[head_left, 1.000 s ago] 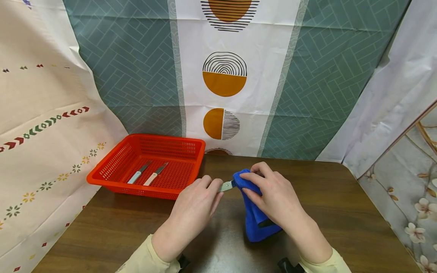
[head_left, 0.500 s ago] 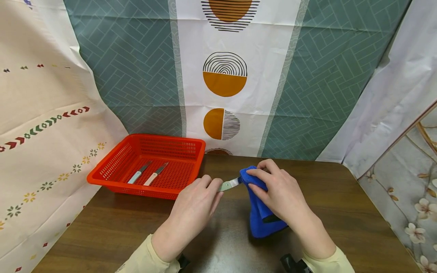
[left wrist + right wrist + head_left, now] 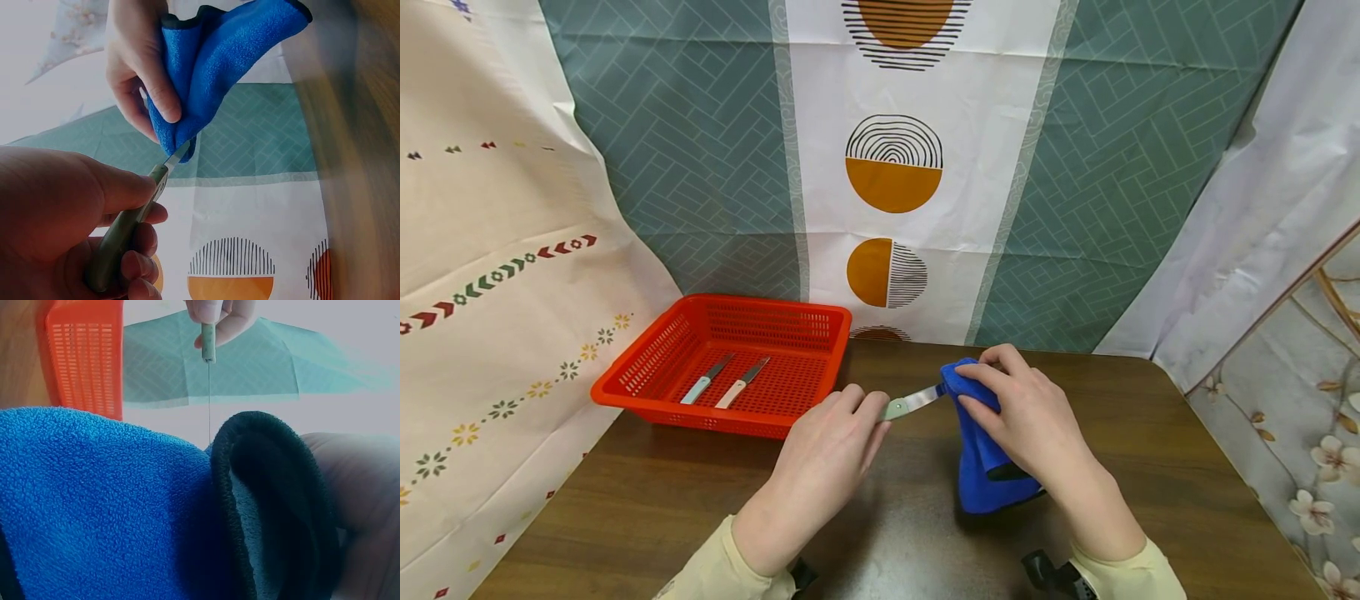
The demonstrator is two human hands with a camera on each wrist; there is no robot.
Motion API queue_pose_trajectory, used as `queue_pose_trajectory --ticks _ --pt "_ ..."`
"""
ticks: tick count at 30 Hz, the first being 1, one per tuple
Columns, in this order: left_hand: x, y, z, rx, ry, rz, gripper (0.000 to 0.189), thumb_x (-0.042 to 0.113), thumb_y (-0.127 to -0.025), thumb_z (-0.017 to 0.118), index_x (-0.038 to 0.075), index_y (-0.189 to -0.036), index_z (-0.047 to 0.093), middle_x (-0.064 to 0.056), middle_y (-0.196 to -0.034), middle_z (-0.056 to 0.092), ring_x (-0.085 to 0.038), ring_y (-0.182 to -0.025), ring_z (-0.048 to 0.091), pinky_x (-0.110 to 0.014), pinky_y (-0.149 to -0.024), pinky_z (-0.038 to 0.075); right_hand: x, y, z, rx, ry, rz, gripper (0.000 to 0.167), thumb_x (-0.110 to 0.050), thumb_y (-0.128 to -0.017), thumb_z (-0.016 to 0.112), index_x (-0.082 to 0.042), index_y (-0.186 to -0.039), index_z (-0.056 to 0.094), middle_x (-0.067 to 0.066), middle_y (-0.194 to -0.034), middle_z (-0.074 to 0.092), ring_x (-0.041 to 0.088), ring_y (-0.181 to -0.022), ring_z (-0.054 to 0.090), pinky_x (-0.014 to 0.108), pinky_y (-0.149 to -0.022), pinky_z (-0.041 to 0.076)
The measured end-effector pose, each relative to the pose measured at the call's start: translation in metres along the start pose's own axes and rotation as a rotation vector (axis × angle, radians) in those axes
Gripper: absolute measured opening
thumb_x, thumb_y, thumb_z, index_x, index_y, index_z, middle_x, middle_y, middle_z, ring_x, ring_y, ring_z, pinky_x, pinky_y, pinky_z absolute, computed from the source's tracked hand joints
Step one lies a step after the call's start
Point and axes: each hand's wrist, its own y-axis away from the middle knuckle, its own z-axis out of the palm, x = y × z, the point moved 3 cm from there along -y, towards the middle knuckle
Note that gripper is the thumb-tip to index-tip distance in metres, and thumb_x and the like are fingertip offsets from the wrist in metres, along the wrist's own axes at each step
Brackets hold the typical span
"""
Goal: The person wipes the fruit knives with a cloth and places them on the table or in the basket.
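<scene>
My left hand (image 3: 829, 467) grips the pale green handle of a knife (image 3: 898, 408), its thumb along the handle in the left wrist view. The blade points right, and its tip end is hidden in a folded blue cloth (image 3: 992, 467). With thumb and fingers, my right hand (image 3: 1028, 412) pinches the top of this cloth around the blade's end. The cloth's dark-edged lower part hangs down above the table. In the right wrist view the blade shows edge-on as a thin line between the green handle (image 3: 209, 345) and the blue cloth (image 3: 106, 500).
A red perforated basket (image 3: 820, 333) stands at the back left of the brown wooden table (image 3: 1150, 467). Inside lie a knife with a light blue handle (image 3: 696, 390) and one with a pale pink handle (image 3: 731, 393). A patterned curtain (image 3: 715, 167) hangs behind the table.
My right hand has slid the cloth to the right along the blade, away from the handle, so more of the blade shows. The left hand and its knife have stayed in place.
</scene>
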Motion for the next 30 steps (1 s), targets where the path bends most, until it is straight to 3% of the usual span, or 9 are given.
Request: queue_pose_trajectory --ticks 15,30 --pt "0.001 0.001 -0.002 0.041 0.005 0.026 0.029 0.017 -0.093 0.091 0.011 -0.112 0.069 0.000 -0.086 0.058 -0.015 -0.067 0.050 -0.025 -0.054 0.043 0.007 0.000 -0.006 -0.005 0.018 0.070 0.040 -0.021 -0.096 0.089 -0.018 -0.134 0.080 0.010 -0.127 0.064 0.031 -0.091 0.069 0.052 -0.075 0.059" --pt "-0.002 -0.002 0.002 0.070 -0.043 0.030 0.020 0.016 -0.098 0.083 0.007 -0.109 0.070 -0.005 -0.088 0.059 -0.023 -0.070 0.051 -0.032 -0.058 0.045 0.005 0.001 -0.013 0.031 0.006 0.054 0.040 -0.019 -0.094 0.090 -0.016 -0.133 0.080 0.010 -0.126 0.064 0.033 -0.089 0.070 0.052 -0.074 0.059"
